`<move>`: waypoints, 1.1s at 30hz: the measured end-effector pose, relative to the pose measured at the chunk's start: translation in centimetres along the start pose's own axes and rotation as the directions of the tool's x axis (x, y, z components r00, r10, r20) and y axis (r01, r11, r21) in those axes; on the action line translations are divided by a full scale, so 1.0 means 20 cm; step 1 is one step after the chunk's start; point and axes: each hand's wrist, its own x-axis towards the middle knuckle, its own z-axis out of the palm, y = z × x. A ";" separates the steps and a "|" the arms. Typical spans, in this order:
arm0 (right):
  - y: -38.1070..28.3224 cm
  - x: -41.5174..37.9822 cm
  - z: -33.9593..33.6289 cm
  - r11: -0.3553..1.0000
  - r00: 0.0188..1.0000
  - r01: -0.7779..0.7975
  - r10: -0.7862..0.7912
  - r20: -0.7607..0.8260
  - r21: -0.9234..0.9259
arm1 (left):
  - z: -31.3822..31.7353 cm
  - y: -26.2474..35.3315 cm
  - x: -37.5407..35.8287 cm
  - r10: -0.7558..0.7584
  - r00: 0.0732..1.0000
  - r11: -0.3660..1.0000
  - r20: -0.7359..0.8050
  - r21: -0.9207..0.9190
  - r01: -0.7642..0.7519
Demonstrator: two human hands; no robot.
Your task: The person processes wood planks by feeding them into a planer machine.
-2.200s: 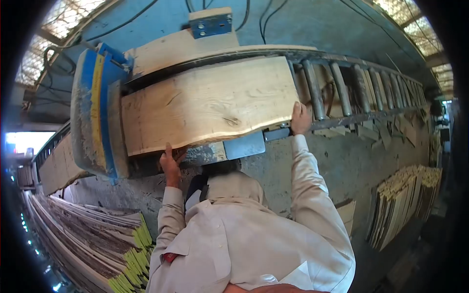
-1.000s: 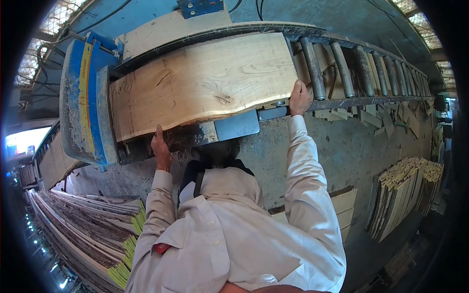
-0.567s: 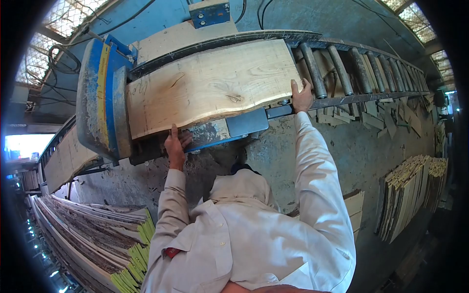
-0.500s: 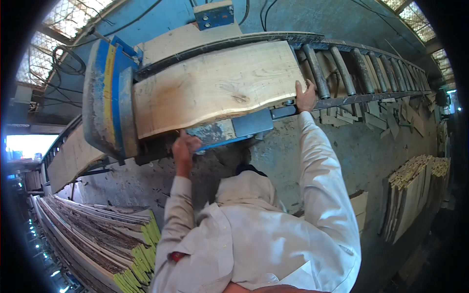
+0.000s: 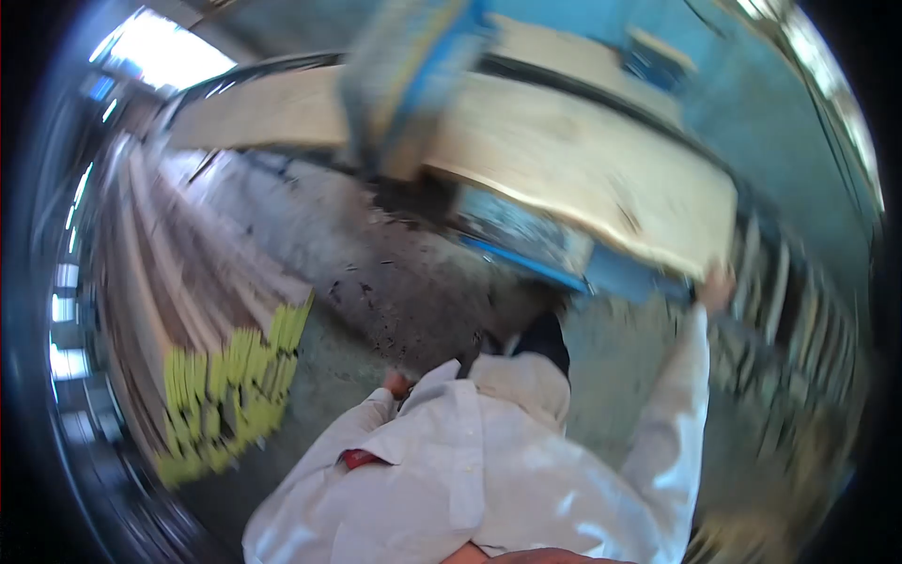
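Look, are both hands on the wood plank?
No, only the right hand reaches the plank; the left hand is down by the shirt.

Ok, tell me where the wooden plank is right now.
In the blurred head view the wooden plank lies across the upper right on the machine bed, right of the blue guard, with the right hand at its near right corner.

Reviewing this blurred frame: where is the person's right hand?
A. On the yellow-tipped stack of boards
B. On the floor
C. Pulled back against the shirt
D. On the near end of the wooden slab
D. The right hand reaches up to the end of the wooden slab, with the sleeve stretched toward it.
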 end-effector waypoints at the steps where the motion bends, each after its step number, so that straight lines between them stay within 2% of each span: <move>1: -0.05 0.03 -0.06 0.963 0.974 -0.221 0.208 0.092 0.154 | 0.07 -0.03 -0.01 -0.071 0.996 0.994 -0.057 -0.083 0.066; 2: -0.10 0.07 -0.12 0.856 0.896 -0.442 0.406 0.180 0.269 | 0.15 -0.08 -0.02 -0.144 0.990 0.963 -0.007 -0.229 0.138; 3: -0.23 0.09 -0.26 0.812 0.855 -0.518 0.479 0.199 0.270 | 0.19 -0.07 -0.02 -0.175 0.984 0.932 0.013 -0.319 0.170; 4: -0.29 0.11 -0.33 0.803 0.839 -0.541 0.496 0.223 0.251 | 0.22 -0.06 -0.01 -0.207 0.978 0.892 0.032 -0.405 0.202; 6: -0.29 0.11 -0.34 0.798 0.851 -0.524 0.474 0.226 0.298 | 0.15 -0.01 0.00 -0.214 0.970 0.838 -0.111 -0.531 0.125; 7: -0.28 0.10 -0.32 0.790 0.855 -0.518 0.470 0.220 0.327 | 0.10 0.03 0.04 -0.218 0.968 0.827 -0.127 -0.550 0.114; 9: -0.28 0.10 -0.32 0.798 0.866 -0.500 0.452 0.215 0.336 | 0.01 0.17 0.14 -0.508 0.839 0.591 -0.193 -0.787 0.177; 10: -0.27 0.09 -0.32 0.853 0.892 -0.450 0.418 0.170 0.263 | -0.04 0.23 0.17 -0.508 0.840 0.580 -0.192 -0.797 0.168; 12: -0.25 0.09 -0.30 0.865 0.906 -0.422 0.393 0.156 0.272 | -0.17 0.34 0.23 -0.461 0.822 0.609 -0.335 -0.793 0.018; 13: -0.26 0.10 -0.31 0.811 0.867 -0.497 0.444 0.227 0.310 | -0.24 0.39 0.24 -0.465 0.817 0.601 -0.340 -0.799 0.009; 15: -0.31 0.10 -0.36 0.824 0.866 -0.497 0.451 0.214 0.272 | -0.33 0.43 0.24 -0.330 0.861 0.631 -0.387 -0.769 -0.104; 16: -0.32 0.11 -0.38 0.835 0.861 -0.504 0.466 0.204 0.222 | -0.35 0.43 0.24 -0.333 0.859 0.627 -0.390 -0.772 -0.108; 19: -0.28 0.10 -0.33 0.833 0.870 -0.492 0.456 0.189 0.254 | -0.37 0.42 0.23 -0.374 0.841 0.597 -0.392 -0.795 -0.105; 21: -0.28 0.10 -0.32 0.833 0.872 -0.489 0.454 0.184 0.260 | -0.34 0.40 0.20 -0.459 0.812 0.597 -0.360 -0.802 -0.018; 24: -0.30 0.09 -0.35 0.819 0.859 -0.510 0.465 0.215 0.263 | -0.23 0.34 0.22 -0.487 0.806 0.610 -0.336 -0.792 0.038; 26: -0.33 0.10 -0.38 0.819 0.843 -0.534 0.495 0.212 0.211 | -0.24 0.33 0.17 -0.421 0.847 0.623 -0.324 -0.782 0.010; 28: -0.32 0.10 -0.37 0.814 0.847 -0.527 0.479 0.231 0.244 | -0.18 0.32 0.18 -0.493 0.823 0.609 -0.283 -0.787 0.095; 30: -0.31 0.09 -0.35 0.787 0.832 -0.552 0.499 0.242 0.276 | -0.15 0.30 0.20 -0.450 0.846 0.647 -0.284 -0.757 0.090; 31: -0.36 0.11 -0.42 0.794 0.821 -0.564 0.510 0.255 0.227 | -0.16 0.30 0.18 -0.463 0.841 0.628 -0.279 -0.773 0.089; 33: -0.37 0.11 -0.43 0.815 0.850 -0.524 0.484 0.206 0.249 | -0.20 0.31 0.17 -0.453 0.847 0.631 -0.278 -0.772 0.083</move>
